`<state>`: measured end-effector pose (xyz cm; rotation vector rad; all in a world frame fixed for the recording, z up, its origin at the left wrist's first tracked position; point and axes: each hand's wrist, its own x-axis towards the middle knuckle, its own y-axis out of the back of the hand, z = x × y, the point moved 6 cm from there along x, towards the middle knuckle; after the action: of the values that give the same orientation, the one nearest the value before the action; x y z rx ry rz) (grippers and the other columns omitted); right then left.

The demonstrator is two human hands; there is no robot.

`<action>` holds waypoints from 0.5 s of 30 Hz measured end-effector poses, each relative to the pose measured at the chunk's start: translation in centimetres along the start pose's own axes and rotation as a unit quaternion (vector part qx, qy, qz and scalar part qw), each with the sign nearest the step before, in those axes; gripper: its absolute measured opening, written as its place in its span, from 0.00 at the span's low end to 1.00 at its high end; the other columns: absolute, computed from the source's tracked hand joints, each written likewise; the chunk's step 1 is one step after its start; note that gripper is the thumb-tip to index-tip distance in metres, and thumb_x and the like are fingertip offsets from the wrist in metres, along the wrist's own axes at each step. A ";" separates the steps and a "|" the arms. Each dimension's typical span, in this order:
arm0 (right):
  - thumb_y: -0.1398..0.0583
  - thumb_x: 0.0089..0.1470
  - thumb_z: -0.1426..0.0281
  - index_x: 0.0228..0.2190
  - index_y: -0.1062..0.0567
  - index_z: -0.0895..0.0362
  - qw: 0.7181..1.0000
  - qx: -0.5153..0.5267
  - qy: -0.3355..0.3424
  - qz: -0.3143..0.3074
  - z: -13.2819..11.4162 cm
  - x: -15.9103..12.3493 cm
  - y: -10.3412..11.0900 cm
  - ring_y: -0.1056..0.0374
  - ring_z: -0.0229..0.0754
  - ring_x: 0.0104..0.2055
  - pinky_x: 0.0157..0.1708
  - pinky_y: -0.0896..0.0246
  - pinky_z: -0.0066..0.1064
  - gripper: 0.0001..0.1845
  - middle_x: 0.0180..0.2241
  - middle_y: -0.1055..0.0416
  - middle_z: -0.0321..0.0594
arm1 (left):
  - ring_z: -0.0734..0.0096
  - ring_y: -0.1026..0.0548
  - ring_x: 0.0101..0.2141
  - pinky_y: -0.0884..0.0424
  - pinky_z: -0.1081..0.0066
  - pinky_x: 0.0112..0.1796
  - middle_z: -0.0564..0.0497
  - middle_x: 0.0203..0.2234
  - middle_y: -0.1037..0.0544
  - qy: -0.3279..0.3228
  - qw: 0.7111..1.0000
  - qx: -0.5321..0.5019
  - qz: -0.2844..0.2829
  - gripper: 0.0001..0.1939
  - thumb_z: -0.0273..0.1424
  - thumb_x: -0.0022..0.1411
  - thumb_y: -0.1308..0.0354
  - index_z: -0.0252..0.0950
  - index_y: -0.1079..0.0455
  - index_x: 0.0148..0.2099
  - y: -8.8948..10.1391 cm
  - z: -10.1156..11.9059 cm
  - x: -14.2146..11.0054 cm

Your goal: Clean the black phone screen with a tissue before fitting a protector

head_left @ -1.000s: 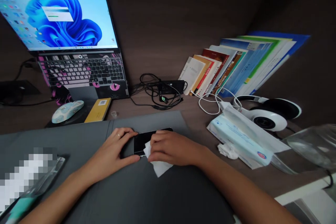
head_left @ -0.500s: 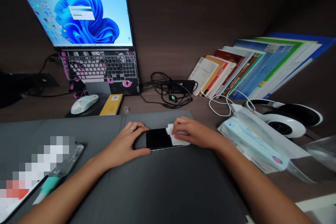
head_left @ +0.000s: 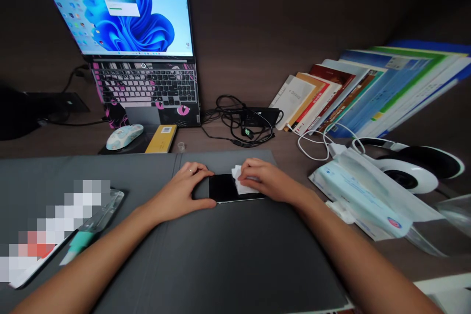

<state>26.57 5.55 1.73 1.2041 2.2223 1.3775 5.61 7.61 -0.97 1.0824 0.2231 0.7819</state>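
Note:
A black smartphone [head_left: 223, 187] lies flat on the dark grey desk mat, its long side running left to right. My left hand [head_left: 186, 187] grips its left end, thumb at the near edge and fingers at the far edge. A ring is on one of those fingers. Pinched in my right hand [head_left: 270, 180] is a white tissue [head_left: 241, 185], pressed onto the right part of the phone's dark screen. The tissue and my right hand hide the phone's right end.
Behind stand a laptop [head_left: 147, 91], a mouse [head_left: 125, 136], a yellow booklet [head_left: 161, 139] and coiled black cables [head_left: 253, 132]. To the right are leaning books [head_left: 349, 93], white headphones [head_left: 415, 174] and a tissue pack [head_left: 362, 196]. A clear case [head_left: 106, 211] lies left on the mat [head_left: 221, 260].
The camera view has shifted slightly, moving the scene right and up. Across the screen, my right hand and the tissue have moved a little left and toward the far edge. My left hand keeps its hold.

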 end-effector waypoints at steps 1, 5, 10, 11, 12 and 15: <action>0.42 0.66 0.71 0.38 0.22 0.58 1.000 0.003 0.012 -0.003 -0.5 0.3 -0.4 0.32 0.43 0.44 0.47 0.38 0.36 0.08 0.40 0.28 0.44 | 0.53 0.34 0.55 0.34 0.52 0.57 0.46 0.54 0.32 0.000 1.000 0.001 0.000 0.28 0.48 0.62 0.36 0.43 0.33 0.61 0.0 0.0 0.0; 0.41 0.66 0.71 0.40 0.21 0.58 0.997 0.017 0.058 -0.046 -2.1 1.1 -1.6 0.32 0.43 0.46 0.50 0.38 0.36 0.08 0.42 0.27 0.43 | 0.54 0.34 0.54 0.34 0.52 0.56 0.46 0.54 0.32 0.000 1.000 0.010 -0.005 0.28 0.48 0.63 0.36 0.43 0.34 0.61 -0.1 0.0 0.0; 0.41 0.65 0.70 0.37 0.21 0.58 0.998 0.033 0.018 -0.055 -0.3 0.0 0.2 0.31 0.41 0.43 0.46 0.36 0.34 0.09 0.40 0.27 0.42 | 0.53 0.34 0.54 0.33 0.52 0.56 0.46 0.54 0.32 0.004 1.000 0.011 -0.003 0.28 0.48 0.63 0.37 0.43 0.35 0.61 -0.1 0.1 -0.1; 0.41 0.65 0.70 0.36 0.21 0.58 0.998 0.029 0.004 -0.048 0.1 -0.2 0.4 0.31 0.41 0.42 0.45 0.36 0.34 0.09 0.39 0.28 0.42 | 0.53 0.34 0.54 0.33 0.52 0.56 0.46 0.55 0.32 0.004 1.000 0.011 -0.004 0.28 0.48 0.64 0.37 0.43 0.35 0.61 -0.1 0.2 -0.1; 0.41 0.65 0.70 0.36 0.21 0.58 0.999 0.024 -0.005 -0.039 0.2 -0.2 0.5 0.31 0.42 0.42 0.45 0.36 0.34 0.09 0.39 0.28 0.42 | 0.53 0.34 0.54 0.33 0.52 0.56 0.46 0.55 0.32 0.004 1.000 0.011 -0.005 0.28 0.47 0.63 0.37 0.43 0.35 0.61 -0.1 0.2 -0.1; 0.42 0.66 0.71 0.38 0.21 0.58 0.999 0.011 0.013 -0.032 -0.9 0.3 -0.4 0.31 0.43 0.44 0.47 0.37 0.35 0.09 0.41 0.27 0.43 | 0.53 0.34 0.54 0.34 0.52 0.56 0.46 0.55 0.32 0.003 1.000 0.012 -0.002 0.28 0.47 0.63 0.37 0.43 0.34 0.61 0.0 0.3 -0.2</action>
<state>25.64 5.11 1.95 1.1170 2.2781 1.3550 5.66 7.30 -0.92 1.1033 0.2395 0.7811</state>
